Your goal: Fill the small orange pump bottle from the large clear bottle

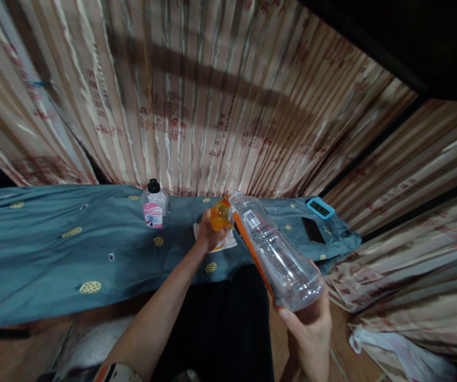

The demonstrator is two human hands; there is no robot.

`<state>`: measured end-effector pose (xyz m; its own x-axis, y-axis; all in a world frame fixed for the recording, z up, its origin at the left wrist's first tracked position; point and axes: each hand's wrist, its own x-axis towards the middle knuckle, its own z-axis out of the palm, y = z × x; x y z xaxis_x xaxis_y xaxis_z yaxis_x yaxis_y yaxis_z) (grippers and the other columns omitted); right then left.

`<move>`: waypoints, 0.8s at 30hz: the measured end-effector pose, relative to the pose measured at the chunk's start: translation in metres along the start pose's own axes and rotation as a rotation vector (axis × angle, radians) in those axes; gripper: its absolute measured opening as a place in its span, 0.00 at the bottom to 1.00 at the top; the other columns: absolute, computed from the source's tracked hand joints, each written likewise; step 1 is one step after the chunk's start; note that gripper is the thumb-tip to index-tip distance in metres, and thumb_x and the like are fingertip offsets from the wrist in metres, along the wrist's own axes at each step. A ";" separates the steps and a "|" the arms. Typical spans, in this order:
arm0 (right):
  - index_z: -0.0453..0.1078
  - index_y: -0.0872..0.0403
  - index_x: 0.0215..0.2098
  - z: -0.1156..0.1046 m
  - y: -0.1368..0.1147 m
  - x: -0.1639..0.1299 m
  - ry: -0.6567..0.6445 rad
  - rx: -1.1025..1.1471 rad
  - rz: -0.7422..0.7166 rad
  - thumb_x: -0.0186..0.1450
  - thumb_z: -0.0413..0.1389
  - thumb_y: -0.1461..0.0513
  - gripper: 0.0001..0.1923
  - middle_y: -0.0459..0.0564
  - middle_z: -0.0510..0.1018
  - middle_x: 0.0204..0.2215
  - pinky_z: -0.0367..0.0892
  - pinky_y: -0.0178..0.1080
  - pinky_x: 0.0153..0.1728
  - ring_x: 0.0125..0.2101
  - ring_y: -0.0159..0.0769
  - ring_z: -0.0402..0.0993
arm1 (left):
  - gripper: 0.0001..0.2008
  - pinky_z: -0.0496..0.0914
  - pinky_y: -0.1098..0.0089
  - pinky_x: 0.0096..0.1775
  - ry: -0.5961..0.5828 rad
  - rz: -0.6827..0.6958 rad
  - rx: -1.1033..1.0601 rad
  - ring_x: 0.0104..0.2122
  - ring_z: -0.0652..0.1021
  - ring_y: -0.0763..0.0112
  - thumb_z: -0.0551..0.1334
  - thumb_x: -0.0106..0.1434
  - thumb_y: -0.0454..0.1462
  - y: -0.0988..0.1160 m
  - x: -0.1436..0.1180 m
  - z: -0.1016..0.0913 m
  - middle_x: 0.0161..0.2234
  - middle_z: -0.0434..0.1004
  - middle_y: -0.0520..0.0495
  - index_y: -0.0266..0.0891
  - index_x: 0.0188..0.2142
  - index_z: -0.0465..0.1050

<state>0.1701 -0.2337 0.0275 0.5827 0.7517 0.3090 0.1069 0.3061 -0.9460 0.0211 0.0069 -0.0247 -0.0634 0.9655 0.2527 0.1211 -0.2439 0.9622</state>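
My right hand [310, 331] grips the base of a clear plastic bottle [278, 252] with an orange label stripe, tilted so its open neck points away and to the left. My left hand [209, 236] is closed on the bottle's orange cap [219, 213] right at the neck. Under the left hand a white paper [228, 243] lies on the teal cloth [53, 249]. Whether the cap is on or off the neck I cannot tell.
A small clear bottle with a black cap and pink label [154, 206] stands on the cloth to the left. A dark phone [313, 230] and a blue-framed device [320, 207] lie at the right end. Striped curtains [212, 95] hang behind. A white bag [395, 347] lies on the floor.
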 end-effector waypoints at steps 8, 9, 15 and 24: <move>0.62 0.51 0.70 -0.001 0.004 -0.003 0.031 0.019 0.038 0.49 0.76 0.58 0.53 0.58 0.72 0.67 0.72 0.46 0.56 0.63 0.54 0.71 | 0.21 0.75 0.61 0.45 -0.021 0.013 -0.014 0.39 0.78 0.64 0.73 0.45 0.30 0.009 -0.003 -0.003 0.37 0.77 0.52 0.43 0.37 0.70; 0.62 0.50 0.70 -0.001 0.004 -0.003 0.032 0.027 0.045 0.49 0.76 0.57 0.54 0.58 0.72 0.67 0.72 0.45 0.56 0.63 0.54 0.72 | 0.21 0.75 0.60 0.46 -0.017 0.016 -0.011 0.39 0.78 0.63 0.73 0.45 0.30 0.009 -0.003 -0.003 0.37 0.76 0.52 0.42 0.38 0.71; 0.64 0.51 0.68 0.008 -0.001 -0.002 0.086 0.024 0.053 0.46 0.77 0.57 0.54 0.57 0.74 0.65 0.70 0.45 0.56 0.62 0.53 0.71 | 0.20 0.76 0.59 0.47 0.002 0.032 -0.001 0.41 0.80 0.62 0.74 0.45 0.31 0.008 -0.002 -0.002 0.38 0.77 0.51 0.43 0.38 0.73; 0.67 0.52 0.67 0.014 -0.006 -0.004 0.112 0.121 0.073 0.44 0.78 0.61 0.54 0.55 0.77 0.62 0.72 0.39 0.51 0.57 0.47 0.76 | 0.25 0.76 0.62 0.45 -0.005 0.021 -0.019 0.41 0.80 0.63 0.75 0.44 0.33 -0.001 -0.001 -0.003 0.40 0.78 0.51 0.42 0.42 0.70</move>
<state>0.1561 -0.2309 0.0336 0.6721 0.7068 0.2209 -0.0329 0.3266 -0.9446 0.0183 0.0062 -0.0257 -0.0559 0.9604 0.2728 0.1035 -0.2662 0.9584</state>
